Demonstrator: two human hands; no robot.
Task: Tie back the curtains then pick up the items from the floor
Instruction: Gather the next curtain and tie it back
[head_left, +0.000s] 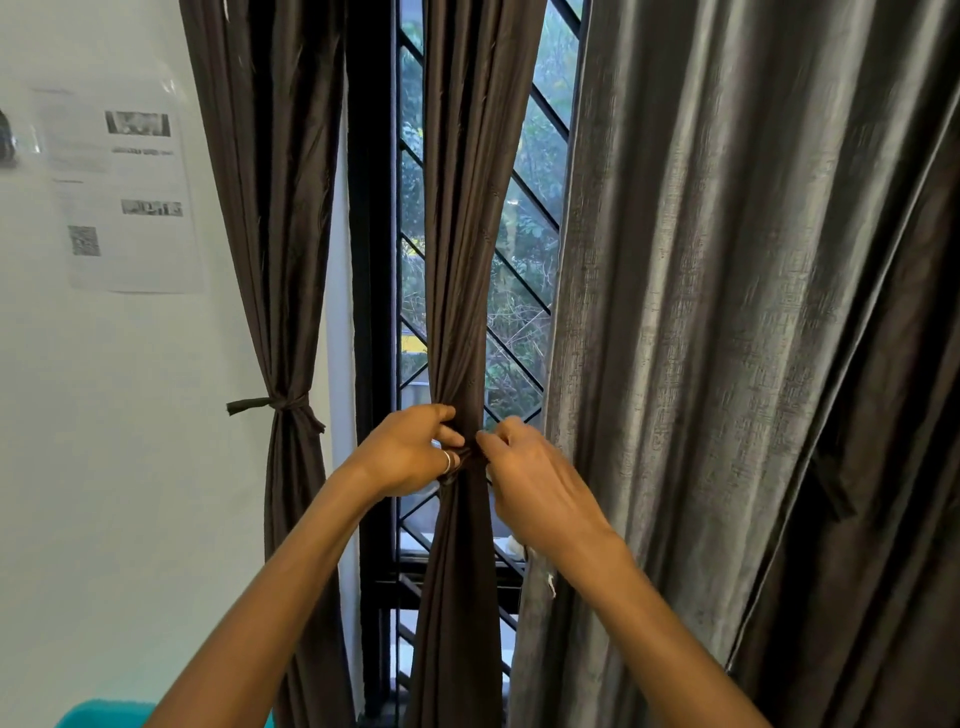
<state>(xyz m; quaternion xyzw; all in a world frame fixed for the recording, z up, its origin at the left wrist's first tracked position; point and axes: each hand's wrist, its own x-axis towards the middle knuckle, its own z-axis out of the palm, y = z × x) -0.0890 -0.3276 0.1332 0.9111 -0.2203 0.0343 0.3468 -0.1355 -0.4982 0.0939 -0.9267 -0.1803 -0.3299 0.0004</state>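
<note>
A dark brown curtain panel hangs in front of the window and is gathered into a narrow waist at mid height. My left hand, with a ring on one finger, pinches the tie band on the left of that waist. My right hand pinches the same band from the right. A second dark brown curtain hangs to the left, bound by its own knotted tie. No floor items are in view.
A wide grey curtain hangs loose on the right. The window has a black diagonal grille. A printed paper sheet is taped to the white wall at left. A teal object shows at the bottom left edge.
</note>
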